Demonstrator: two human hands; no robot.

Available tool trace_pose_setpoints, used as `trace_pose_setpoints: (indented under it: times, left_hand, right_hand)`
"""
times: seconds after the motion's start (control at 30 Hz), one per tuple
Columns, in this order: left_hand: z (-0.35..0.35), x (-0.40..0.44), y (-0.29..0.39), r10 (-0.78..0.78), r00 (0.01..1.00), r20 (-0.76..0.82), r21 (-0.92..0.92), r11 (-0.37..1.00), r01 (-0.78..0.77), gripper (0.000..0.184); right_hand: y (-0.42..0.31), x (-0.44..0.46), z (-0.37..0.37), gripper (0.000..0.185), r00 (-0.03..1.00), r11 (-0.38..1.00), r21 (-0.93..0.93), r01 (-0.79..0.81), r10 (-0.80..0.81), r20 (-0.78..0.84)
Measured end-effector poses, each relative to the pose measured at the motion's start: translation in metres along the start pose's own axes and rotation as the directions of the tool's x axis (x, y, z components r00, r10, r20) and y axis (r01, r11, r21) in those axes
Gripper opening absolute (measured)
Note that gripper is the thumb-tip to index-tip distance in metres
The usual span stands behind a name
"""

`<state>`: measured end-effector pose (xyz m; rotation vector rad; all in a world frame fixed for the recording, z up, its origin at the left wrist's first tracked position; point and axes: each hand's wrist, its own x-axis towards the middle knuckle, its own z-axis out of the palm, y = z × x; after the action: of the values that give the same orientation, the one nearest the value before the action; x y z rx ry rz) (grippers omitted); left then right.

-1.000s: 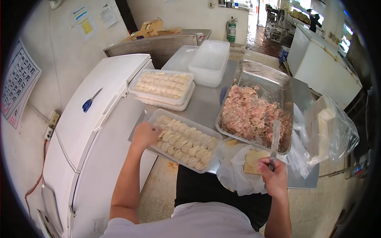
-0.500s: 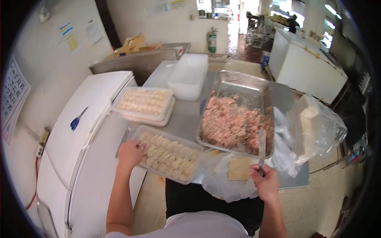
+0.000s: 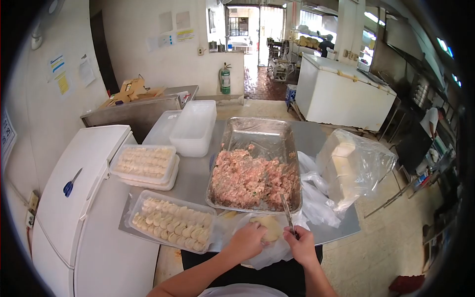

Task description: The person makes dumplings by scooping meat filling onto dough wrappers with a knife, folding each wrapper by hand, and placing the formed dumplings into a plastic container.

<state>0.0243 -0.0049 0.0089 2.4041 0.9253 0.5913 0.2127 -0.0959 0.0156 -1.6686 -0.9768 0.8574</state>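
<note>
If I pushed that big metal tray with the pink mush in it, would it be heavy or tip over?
The metal tray is probably heavy: much pink mixture fills its near part. It likely wouldn't tip easily, being wide and flat on the table.

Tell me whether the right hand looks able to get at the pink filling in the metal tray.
Likely yes: the right hand holds a metal spreader pointing toward the filling, with apparently only the near rim of the tray to clear.

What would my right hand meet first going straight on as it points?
Your right hand likely meets the rectangular silver metal tray first, at its near rim, though depth is unclear.
</note>
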Motion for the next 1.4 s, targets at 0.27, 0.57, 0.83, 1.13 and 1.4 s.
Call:
trace_pose_setpoints:
  times: [0.27, 0.57, 0.83, 1.13, 1.4]
  left_hand:
    - [0.009, 0.007, -0.025, 0.004, 0.996, 0.094, -0.166, 0.986, 0.012, 0.017]
    - [0.004, 0.009, -0.02, -0.011, 1.0, 0.011, -0.174, 0.985, 0.012, 0.008]
    - [0.01, 0.017, -0.039, -0.117, 0.97, -0.212, -0.62, 0.784, -0.041, 0.014]
    - [-0.011, 0.013, -0.024, 0.202, 0.975, -0.09, -0.151, 0.965, -0.214, 0.02]
    - [0.0, 0.015, -0.02, -0.112, 0.992, -0.05, -0.487, 0.87, 0.073, 0.016]
  right_hand:
    - [0.012, 0.0, -0.003, 0.021, 0.999, 0.999, 0.016, -0.037, 0.037, -0.035]
    - [0.015, -0.005, 0.001, 0.019, 0.997, 0.997, 0.054, -0.049, 0.052, -0.051]
    - [0.016, -0.009, -0.009, 0.021, 0.994, 0.996, -0.02, -0.084, 0.082, -0.071]
    - [0.014, -0.013, -0.006, 0.022, 0.997, 0.997, 0.06, -0.05, 0.053, -0.05]
    - [0.009, -0.015, -0.013, 0.021, 0.997, 0.996, 0.064, -0.065, 0.068, -0.037]
